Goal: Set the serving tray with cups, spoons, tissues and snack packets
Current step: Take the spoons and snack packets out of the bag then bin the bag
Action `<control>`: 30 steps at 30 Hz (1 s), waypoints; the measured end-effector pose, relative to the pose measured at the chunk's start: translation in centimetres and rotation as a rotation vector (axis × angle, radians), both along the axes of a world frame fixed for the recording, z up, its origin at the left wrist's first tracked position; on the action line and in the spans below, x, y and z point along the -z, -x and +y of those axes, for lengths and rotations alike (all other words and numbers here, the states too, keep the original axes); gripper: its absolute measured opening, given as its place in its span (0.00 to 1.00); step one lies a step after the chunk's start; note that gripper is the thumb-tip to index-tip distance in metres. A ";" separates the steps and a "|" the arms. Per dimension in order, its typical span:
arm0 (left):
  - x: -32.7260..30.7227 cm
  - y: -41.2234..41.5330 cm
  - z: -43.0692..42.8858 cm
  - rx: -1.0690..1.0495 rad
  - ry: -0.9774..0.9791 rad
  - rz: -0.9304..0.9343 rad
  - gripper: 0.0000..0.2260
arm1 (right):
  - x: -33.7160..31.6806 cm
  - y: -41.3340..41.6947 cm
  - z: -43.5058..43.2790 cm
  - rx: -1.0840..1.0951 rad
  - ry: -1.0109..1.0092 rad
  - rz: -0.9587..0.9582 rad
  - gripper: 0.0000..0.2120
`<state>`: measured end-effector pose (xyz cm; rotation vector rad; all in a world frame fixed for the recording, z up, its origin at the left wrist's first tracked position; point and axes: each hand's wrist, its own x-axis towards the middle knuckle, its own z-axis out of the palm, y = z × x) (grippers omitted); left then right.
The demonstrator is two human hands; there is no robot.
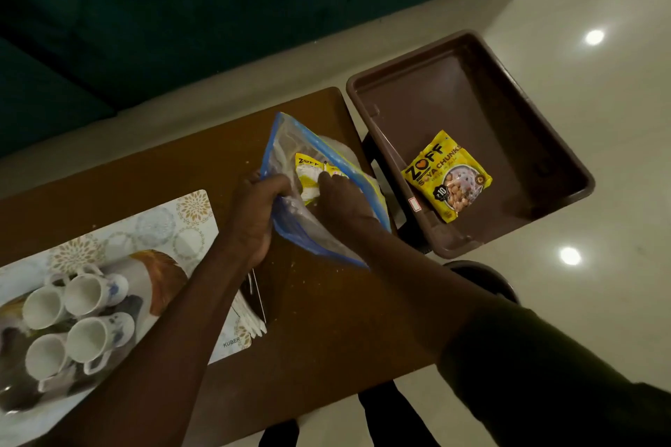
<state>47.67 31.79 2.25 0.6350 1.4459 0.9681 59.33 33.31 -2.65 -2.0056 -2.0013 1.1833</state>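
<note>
Four white cups (78,319) lie on the patterned tray (152,229) nearest, beside folded tissues (250,316). Farther on the brown table (326,319), the left hand (254,218) pinches the clear bag's (290,141) open edge, while the right hand (345,203) reaches inside, fingers closed on a yellow packet (308,174). One more snack packet (448,176) lies in the brown tub (472,83) beyond.

the yellow snack packet (448,176) lying in the brown tray (544,141) reads "zoff" in large black letters with a heart in place of the "o", and under it "soya chunks". a small black badge near its lower left carries the number "10" with a rupee sign. a thin line of script under the product name is too small to read. a second yellow packet (308,170) inside the clear zip bag (290,214) shows "zoff" at its top edge. the patterned mat (181,229) on the worktop (326,319) has "kuber" printed near its corner.
</note>
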 end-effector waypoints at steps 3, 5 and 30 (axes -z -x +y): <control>0.6 0.1 0.2 -0.054 -0.039 0.040 0.09 | -2.5 -0.7 0.4 0.139 -0.003 0.319 0.10; 0.7 -0.2 0.2 -0.104 -0.067 0.118 0.10 | -4.8 -0.9 0.7 0.136 0.042 0.375 0.14; -0.8 -3.9 -1.9 -0.082 -0.068 0.294 0.11 | -6.5 -4.2 0.5 1.262 0.238 0.986 0.15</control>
